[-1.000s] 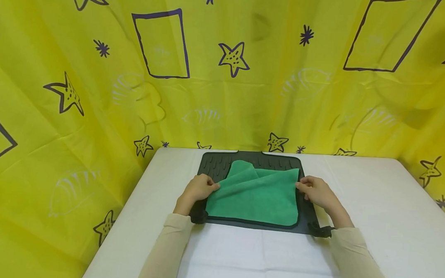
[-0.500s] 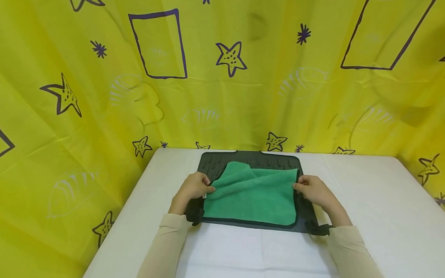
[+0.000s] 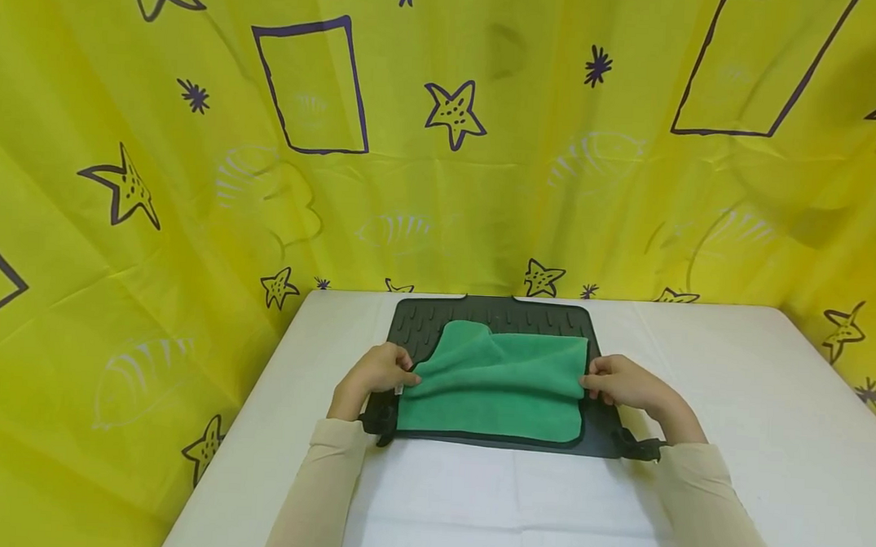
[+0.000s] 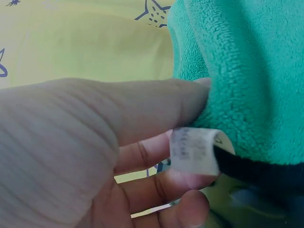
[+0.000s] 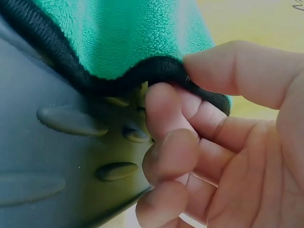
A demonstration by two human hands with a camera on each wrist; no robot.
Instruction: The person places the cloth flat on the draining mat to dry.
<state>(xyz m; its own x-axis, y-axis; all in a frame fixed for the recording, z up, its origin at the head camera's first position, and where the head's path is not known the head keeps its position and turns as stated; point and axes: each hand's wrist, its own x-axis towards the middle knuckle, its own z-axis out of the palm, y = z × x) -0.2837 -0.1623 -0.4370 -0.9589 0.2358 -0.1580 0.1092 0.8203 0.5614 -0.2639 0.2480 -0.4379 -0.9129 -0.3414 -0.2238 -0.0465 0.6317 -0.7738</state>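
Observation:
A green plush towel [image 3: 492,390] with black edging lies spread and wrinkled over a dark ribbed mat [image 3: 553,318]. My left hand [image 3: 378,373] pinches its left edge between thumb and fingers. Close by in the left wrist view, a white label [image 4: 194,151] hangs from the black border against the fingers. On the other side, my right hand [image 3: 624,384] pinches the right edge, thumb on the plush face and fingers underneath, as the right wrist view shows. Creases run across the towel from one hand to the other, and its far left corner sticks up as a rounded flap.
The mat lies on a table with a white cover [image 3: 727,384], reaching its far edge. Behind hangs a yellow curtain [image 3: 485,202] with drawn stars and frames, which also closes off the left and right sides. Black straps [image 3: 380,422] circle the wrists.
The left hand has shifted a little left with its edge of the towel. The right hand now pinches slightly lower on the right edge, and the creases across the towel have changed shape.

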